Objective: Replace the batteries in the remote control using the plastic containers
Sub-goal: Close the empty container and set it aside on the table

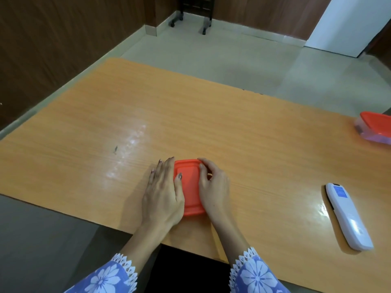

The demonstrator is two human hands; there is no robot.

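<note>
Evidently bracing it to pry the lid, the left hand (163, 193) and right hand (213, 187) flank the orange-lidded rectangular plastic container (189, 187), fingers together, pressing its sides.

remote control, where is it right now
In the head view the white remote control lies flat on the wooden table at the person's right, untouched, well clear of the right hand.
</note>
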